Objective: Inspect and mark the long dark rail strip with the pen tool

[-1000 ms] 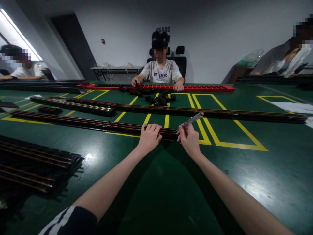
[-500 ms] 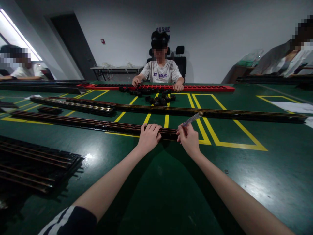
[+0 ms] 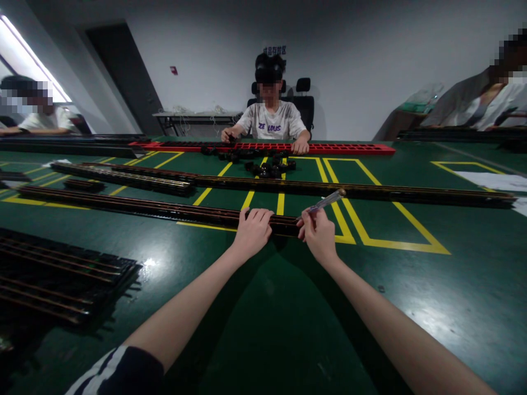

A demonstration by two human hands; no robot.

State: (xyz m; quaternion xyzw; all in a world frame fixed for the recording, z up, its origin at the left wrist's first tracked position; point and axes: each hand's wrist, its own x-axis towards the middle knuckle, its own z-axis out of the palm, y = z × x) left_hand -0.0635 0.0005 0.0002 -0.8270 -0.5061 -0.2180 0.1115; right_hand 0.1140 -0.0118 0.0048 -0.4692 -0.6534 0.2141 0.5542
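A long black rail (image 3: 181,210) with copper-coloured strips along it lies across the green table. Close to its right end, my left hand (image 3: 254,233) is wrapped over it, the fingers curled on its far side. My right hand (image 3: 318,233) is closed around a slim screwdriver (image 3: 328,201) with a clear handle, which slants up to the right. The tool's lower end points at the rail's right end, where the fingers hide its tip.
Beyond lies another long black rail (image 3: 354,190), with several black parts (image 3: 269,168) and a red slotted frame (image 3: 349,148) behind it. A co-worker (image 3: 269,118) sits opposite, hands at the frame. Black strip assemblies (image 3: 61,260) are at the near left. Yellow tape (image 3: 411,244) marks the table.
The screwdriver's handle end has shifted slightly to the right. My left hand has moved very slightly right along the rail. Across the table, the co-worker's hand has lifted a little.
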